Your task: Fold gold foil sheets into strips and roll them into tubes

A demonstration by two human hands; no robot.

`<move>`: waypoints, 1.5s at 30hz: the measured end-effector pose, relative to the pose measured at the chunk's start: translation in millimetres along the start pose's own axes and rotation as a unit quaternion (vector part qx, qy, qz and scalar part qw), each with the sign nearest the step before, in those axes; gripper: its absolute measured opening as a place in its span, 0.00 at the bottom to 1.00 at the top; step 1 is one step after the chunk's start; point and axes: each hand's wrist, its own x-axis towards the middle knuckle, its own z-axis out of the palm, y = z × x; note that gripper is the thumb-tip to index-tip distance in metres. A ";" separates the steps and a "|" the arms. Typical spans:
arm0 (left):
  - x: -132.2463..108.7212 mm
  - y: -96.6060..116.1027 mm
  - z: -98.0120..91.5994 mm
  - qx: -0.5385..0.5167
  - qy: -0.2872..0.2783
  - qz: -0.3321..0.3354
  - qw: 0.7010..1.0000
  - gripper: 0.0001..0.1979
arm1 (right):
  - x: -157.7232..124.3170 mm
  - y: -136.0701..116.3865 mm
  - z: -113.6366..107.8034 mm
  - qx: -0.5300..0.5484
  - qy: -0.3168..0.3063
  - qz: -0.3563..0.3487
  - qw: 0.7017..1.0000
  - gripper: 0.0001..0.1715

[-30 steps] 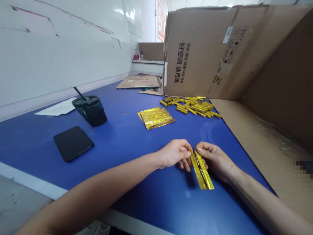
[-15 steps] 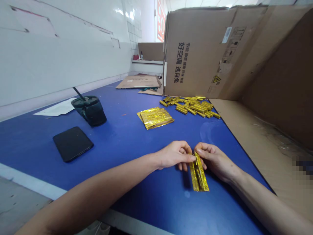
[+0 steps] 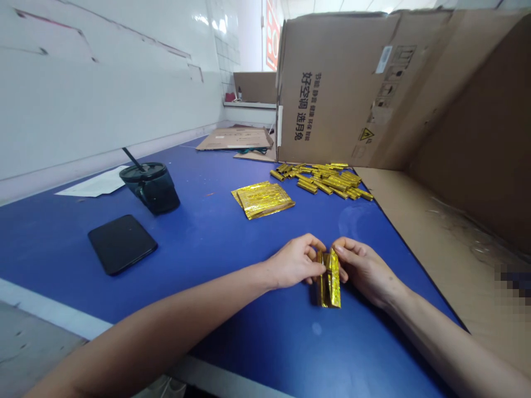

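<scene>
Head view: both hands meet low in the middle of the blue table top (image 3: pixel 215 237). The left hand (image 3: pixel 296 260) and the right hand (image 3: pixel 363 268) each close thumb and forefinger on the top end of a narrow folded strip of gold foil (image 3: pixel 331 282). The other fingers curl loosely beneath. The strip hangs between the two hands and points toward 6 o'clock. Its lower end is on or just above the table; I cannot tell which. It looks creased lengthwise but wider and looser than a finished piece, so I judge this fold to be partway through.

At 12 o'clock from the hands, just in front of the big brown cardboard box (image 3: pixel 344 88), lies a heap of small tight gold foil sticks (image 3: pixel 327 181). These seem to be the pieces already done, a few dozen at a guess.

At 11 o'clock, between the hands and that heap, a short stack of flat square gold foil sheets (image 3: pixel 264 199) lies unfolded. It appears to be the work left. It is thin beside the heap, so most of the lot looks finished.

At 9 o'clock, well apart from the hands, a flat black phone (image 3: pixel 122 243) lies beside a dark glass cup with a lid and straw (image 3: pixel 151 188). A flat brown cardboard sheet (image 3: pixel 415 221) covers the table edge at 3 o'clock.
</scene>
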 end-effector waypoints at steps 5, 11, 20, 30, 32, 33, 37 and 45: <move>3.1 3.7 -2.2 -0.012 0.105 0.012 0.994 0.15 | 0.2 -0.8 0.5 -0.003 0.026 -0.012 1.000 0.10; 11.2 -6.8 -10.1 0.072 0.139 0.028 0.987 0.14 | 0.4 2.1 3.9 -0.060 0.026 -0.025 0.998 0.10; 12.0 -10.6 -8.7 0.113 0.146 0.039 0.982 0.10 | 2.9 4.0 5.1 -0.085 0.051 -0.039 0.994 0.11; 9.5 -7.8 -11.6 0.108 0.174 0.086 0.975 0.09 | 17.8 1.5 8.6 -0.069 0.043 -0.014 0.997 0.12; 8.8 -7.0 -12.2 0.108 0.179 0.097 0.973 0.09 | 21.3 2.3 11.1 -0.060 0.044 -0.012 0.997 0.13; 8.6 -6.8 -12.3 0.111 0.183 0.101 0.972 0.09 | 22.5 2.7 12.3 -0.058 0.044 -0.012 0.997 0.13; 8.5 -7.7 -12.4 0.119 0.185 0.104 0.970 0.08 | 23.4 3.4 15.0 -0.065 0.052 -0.012 0.997 0.13; 8.2 -10.8 -12.5 0.138 0.184 0.087 0.969 0.10 | 22.6 3.0 14.8 -0.087 0.056 0.001 0.995 0.11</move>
